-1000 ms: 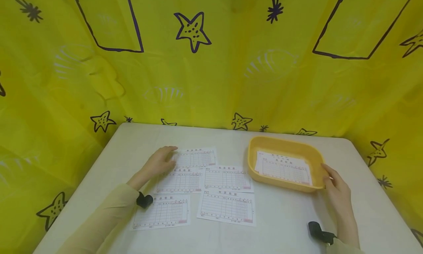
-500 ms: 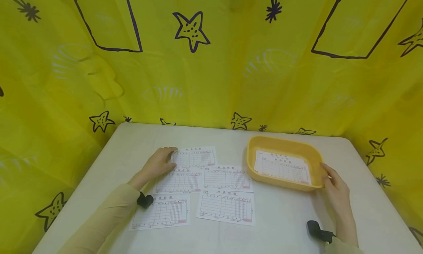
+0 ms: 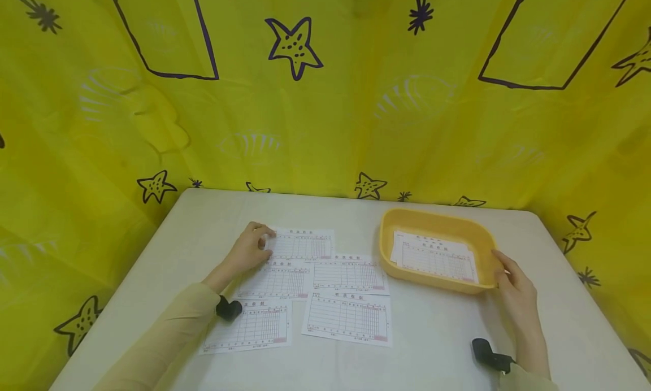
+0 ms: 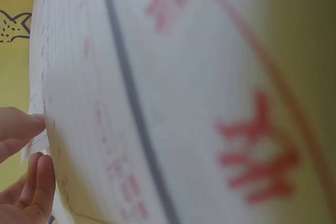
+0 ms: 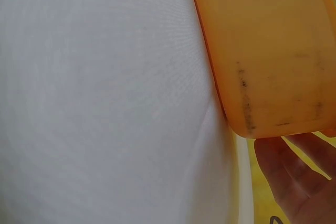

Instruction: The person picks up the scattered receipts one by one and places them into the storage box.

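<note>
At the far left of the slips, my left hand pinches the left edge of a printed receipt slip. The left wrist view shows the thumb and curled fingertips meeting at the paper's edge. Other receipts lie flat below: a left-middle slip, a front-left slip, and two on the right, one slip above another slip. My right hand holds the right end of a yellow plastic basin, which contains more receipts.
A white-covered table carries everything. Behind it hangs a yellow curtain with starfish drawings. Bare tabletop lies in front of the basin. Each wrist wears a black camera mount, the left mount hanging over the front-left slip.
My left fingers have curled at the top slip's left edge, and that slip has shifted slightly to the right and nearer. The right hand and the basin stay in place.
</note>
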### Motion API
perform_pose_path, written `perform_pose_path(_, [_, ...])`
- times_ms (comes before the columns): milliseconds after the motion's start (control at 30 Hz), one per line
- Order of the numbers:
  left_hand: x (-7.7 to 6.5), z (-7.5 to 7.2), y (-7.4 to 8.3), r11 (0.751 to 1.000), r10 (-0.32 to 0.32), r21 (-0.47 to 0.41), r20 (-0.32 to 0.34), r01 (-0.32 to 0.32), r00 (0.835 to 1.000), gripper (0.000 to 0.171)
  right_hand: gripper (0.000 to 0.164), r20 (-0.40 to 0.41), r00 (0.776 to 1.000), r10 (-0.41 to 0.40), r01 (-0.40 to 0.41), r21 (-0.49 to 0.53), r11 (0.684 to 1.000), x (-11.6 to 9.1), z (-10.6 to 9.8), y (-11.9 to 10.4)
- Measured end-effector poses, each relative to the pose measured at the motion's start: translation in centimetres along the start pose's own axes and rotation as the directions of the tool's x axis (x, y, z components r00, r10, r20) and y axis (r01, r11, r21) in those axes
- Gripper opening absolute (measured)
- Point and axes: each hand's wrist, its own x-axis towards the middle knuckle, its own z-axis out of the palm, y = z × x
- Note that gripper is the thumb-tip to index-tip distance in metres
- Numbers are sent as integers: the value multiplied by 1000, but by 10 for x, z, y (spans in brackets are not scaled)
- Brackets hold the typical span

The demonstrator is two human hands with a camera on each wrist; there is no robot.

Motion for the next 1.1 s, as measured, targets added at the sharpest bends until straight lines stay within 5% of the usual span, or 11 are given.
perform_pose_path(200, [3, 3, 0, 1000, -2, -29, -23, 1, 1000, 35, 49, -1, 1000, 5, -5, -7, 1000, 0, 0, -1])
perform_pose_path(533, [6, 4, 4, 972, -113, -212, -54, 99, 992, 40, 49, -3, 1000, 9, -9, -25, 1000, -1, 0, -2])
perform_pose_path(867, [8, -5, 14, 920, -254, -329, -93, 211, 963, 38, 50, 12, 1000, 22, -22, -11, 1000, -1, 1, -2])
perform_pose_path(1100, [8, -8, 20, 859, -316, -450, -88, 245, 945, 38, 48, -26, 999, -23, 23, -13, 1000, -1, 1, 1])
